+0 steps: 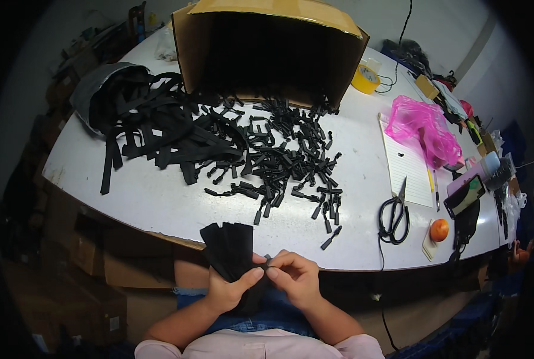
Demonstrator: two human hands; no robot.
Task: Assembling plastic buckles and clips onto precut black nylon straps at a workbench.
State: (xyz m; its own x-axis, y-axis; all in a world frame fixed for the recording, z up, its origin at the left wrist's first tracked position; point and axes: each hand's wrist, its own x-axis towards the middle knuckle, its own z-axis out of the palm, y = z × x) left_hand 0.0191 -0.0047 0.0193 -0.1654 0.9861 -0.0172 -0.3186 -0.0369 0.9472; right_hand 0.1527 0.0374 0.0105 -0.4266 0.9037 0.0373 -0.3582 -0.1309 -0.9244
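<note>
My left hand (234,288) is closed round a fanned bundle of black fabric straps (236,245), held over my lap at the table's near edge. Beside it, my right hand (295,278) pinches with thumb and fingertips at something small and dark by the bundle's right side; too little shows to tell its kind. The two thumbs nearly meet. Beyond my hands, a loose pile of small black plastic pull-like pieces with cord loops (288,158) spreads over the white table (153,200). More black straps (177,146) lie tangled to its left, spilling from a grey bag (87,102).
An open cardboard box (192,60) lies behind the pile. To the right are black scissors (392,218), a lined notepad (401,158), a pink plastic bag (422,128), an orange fruit (439,230), a phone (465,195) and yellow tape (365,79). A cord hangs over the near edge.
</note>
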